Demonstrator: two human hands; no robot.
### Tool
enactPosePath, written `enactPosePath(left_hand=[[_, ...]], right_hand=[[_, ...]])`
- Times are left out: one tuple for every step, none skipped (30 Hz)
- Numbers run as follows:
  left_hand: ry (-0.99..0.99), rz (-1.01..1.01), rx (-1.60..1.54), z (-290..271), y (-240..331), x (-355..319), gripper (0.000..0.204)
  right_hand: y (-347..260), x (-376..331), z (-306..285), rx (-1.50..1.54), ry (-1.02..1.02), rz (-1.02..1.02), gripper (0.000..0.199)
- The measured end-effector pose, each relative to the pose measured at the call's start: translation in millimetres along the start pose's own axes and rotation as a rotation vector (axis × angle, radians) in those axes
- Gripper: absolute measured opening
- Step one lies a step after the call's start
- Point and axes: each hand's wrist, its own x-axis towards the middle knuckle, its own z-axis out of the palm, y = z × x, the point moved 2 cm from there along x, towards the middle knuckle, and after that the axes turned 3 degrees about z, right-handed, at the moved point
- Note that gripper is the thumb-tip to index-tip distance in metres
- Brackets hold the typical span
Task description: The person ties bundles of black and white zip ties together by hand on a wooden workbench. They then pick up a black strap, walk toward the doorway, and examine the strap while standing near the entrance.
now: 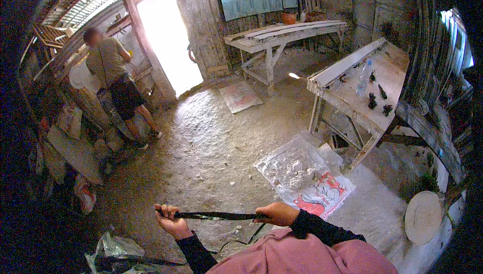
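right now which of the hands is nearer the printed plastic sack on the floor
Right. The right hand grips the dark strip just left of the printed plastic sack; the left hand holds the strip's far end, farther left.

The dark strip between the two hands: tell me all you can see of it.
The dark strip is thin, flat and black, perhaps rubber or plastic. It is stretched taut and nearly level above the dusty floor. The left hand grips one end, the right hand pinches the other; a loose tail hangs down past the right hand.
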Motion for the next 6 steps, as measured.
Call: enactPosePath(left_hand=[[0.019,-0.012,-0.018,-1.5,1.8,0.7,0.010],[0.025,-0.038,-0.076,-2.3,3.3,1.5,0.010],[0.080,-0.010,-0.031,-3.8,6.0,2.4,0.011],[0.123,0.003,-0.026,-4.5,9.1,3.2,0.011],[0.161,0.009,-0.056,-4.4,12.0,4.0,0.012],[0.165,0.017,-0.021,-4.7,12.5,4.5,0.012]], right_hand=[[2.2,0.9,2.4,0.001,-0.020,0.029,0.029],[5.2,1.7,4.9,0.026,-0.053,0.091,0.028],[5.9,2.6,6.3,-0.029,-0.048,0.034,0.027],[6.8,3.6,7.7,-0.059,-0.056,0.010,0.026],[8.3,4.3,8.6,-0.081,-0.086,0.035,0.025],[7.7,3.4,8.7,-0.053,-0.062,-0.026,0.025]])
